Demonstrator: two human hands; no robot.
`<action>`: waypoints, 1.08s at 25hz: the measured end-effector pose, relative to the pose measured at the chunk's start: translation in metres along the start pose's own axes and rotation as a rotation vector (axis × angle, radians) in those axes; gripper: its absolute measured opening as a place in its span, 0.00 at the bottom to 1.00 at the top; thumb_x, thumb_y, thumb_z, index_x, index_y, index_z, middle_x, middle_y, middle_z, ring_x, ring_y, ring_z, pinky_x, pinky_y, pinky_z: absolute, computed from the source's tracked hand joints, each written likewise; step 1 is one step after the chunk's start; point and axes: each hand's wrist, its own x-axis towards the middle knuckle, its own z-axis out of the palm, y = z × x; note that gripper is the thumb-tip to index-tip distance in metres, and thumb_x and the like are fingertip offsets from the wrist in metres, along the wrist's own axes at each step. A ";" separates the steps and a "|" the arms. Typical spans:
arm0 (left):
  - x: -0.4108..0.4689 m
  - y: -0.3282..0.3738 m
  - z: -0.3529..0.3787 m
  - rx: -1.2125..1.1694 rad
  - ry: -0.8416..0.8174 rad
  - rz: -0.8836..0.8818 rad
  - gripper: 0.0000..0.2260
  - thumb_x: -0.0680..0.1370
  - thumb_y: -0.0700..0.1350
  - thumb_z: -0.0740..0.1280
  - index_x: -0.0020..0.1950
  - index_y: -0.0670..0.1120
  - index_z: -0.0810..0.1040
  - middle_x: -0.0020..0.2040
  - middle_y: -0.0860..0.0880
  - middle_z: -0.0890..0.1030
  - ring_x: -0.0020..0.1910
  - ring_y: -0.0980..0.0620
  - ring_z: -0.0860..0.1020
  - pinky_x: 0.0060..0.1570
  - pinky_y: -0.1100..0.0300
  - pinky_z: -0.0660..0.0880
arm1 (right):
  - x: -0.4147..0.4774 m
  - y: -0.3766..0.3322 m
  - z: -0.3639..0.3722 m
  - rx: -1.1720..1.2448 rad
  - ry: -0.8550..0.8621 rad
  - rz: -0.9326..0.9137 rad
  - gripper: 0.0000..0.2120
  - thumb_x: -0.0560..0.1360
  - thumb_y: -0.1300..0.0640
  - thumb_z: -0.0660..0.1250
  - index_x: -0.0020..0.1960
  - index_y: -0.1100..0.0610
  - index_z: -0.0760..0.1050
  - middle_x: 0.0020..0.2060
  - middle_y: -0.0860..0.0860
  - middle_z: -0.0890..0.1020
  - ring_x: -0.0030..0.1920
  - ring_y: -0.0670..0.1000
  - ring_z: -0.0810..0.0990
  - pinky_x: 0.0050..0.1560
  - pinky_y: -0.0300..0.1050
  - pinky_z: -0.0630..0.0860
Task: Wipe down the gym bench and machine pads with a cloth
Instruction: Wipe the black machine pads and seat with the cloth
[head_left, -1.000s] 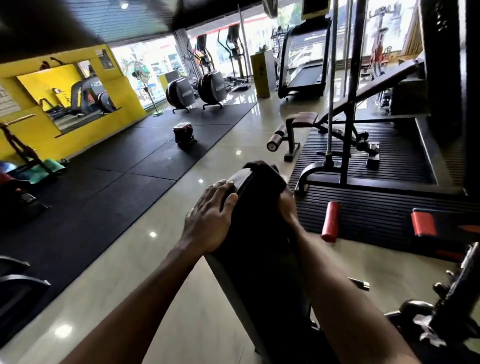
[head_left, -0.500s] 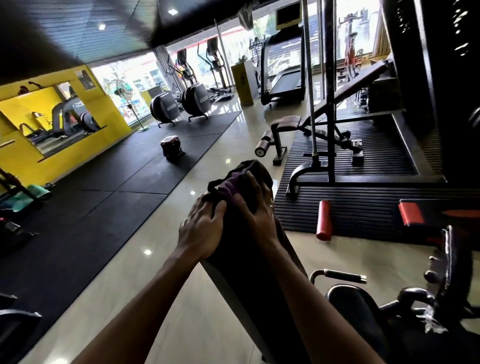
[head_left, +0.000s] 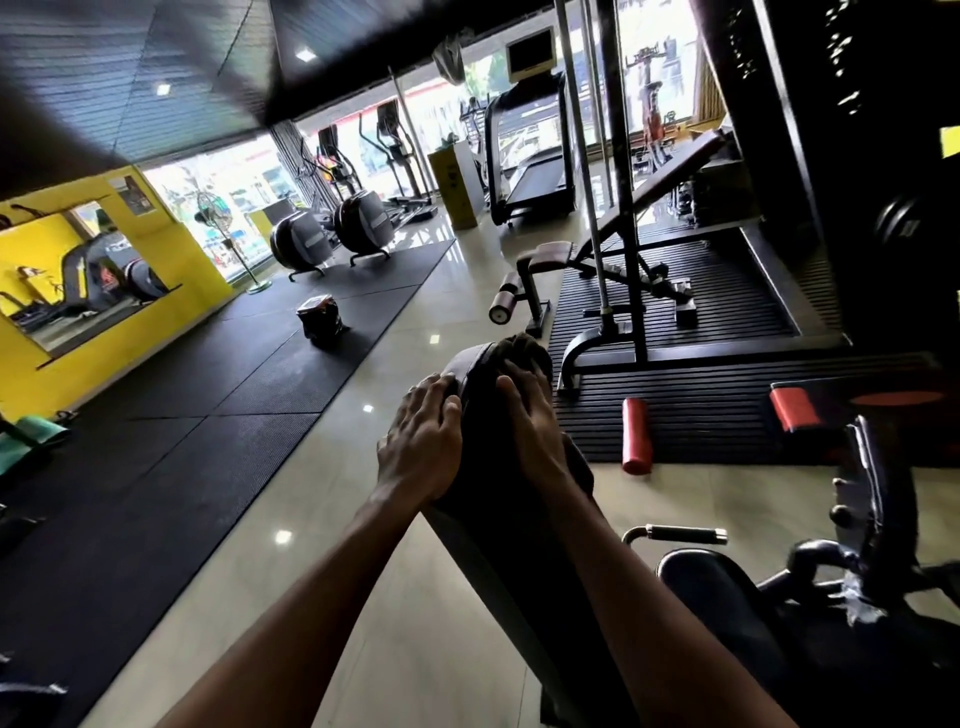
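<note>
The black bench pad (head_left: 480, 467) sits mid-frame, its long axis running from 6 o'clock toward 12. The left hand (head_left: 421, 441) lies on its 9 o'clock edge, fingers slightly spread. The right hand (head_left: 532, 426) — fingers straight, pressed together — holds the dark cloth (head_left: 522, 347) down at the 12 o'clock end.

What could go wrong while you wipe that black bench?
The cloth is bunched at the far tip of the bench pad under the right hand, so a push might drop it off the end. The left hand rests right at the pad's edge and could slip off. The red roller lying on the mat nearby might trip someone.
</note>
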 end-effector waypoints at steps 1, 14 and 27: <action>0.001 -0.001 0.001 -0.002 -0.003 0.004 0.20 0.85 0.54 0.50 0.79 0.60 0.61 0.80 0.59 0.58 0.80 0.57 0.54 0.77 0.46 0.54 | -0.016 0.001 0.010 -0.003 0.064 0.033 0.27 0.74 0.28 0.59 0.68 0.39 0.72 0.74 0.45 0.69 0.73 0.49 0.69 0.72 0.58 0.68; -0.002 -0.002 -0.002 0.004 -0.020 0.049 0.22 0.85 0.54 0.50 0.80 0.57 0.59 0.81 0.57 0.56 0.80 0.55 0.53 0.76 0.42 0.52 | -0.040 -0.032 0.013 -0.050 0.053 0.029 0.30 0.75 0.43 0.60 0.76 0.46 0.68 0.76 0.47 0.69 0.75 0.47 0.68 0.74 0.47 0.66; -0.017 -0.028 -0.004 0.049 0.004 0.330 0.23 0.84 0.54 0.50 0.80 0.52 0.62 0.81 0.54 0.59 0.80 0.54 0.53 0.77 0.38 0.43 | -0.103 -0.017 0.029 -0.067 0.216 0.110 0.22 0.76 0.37 0.59 0.69 0.35 0.73 0.71 0.42 0.74 0.70 0.46 0.73 0.71 0.53 0.71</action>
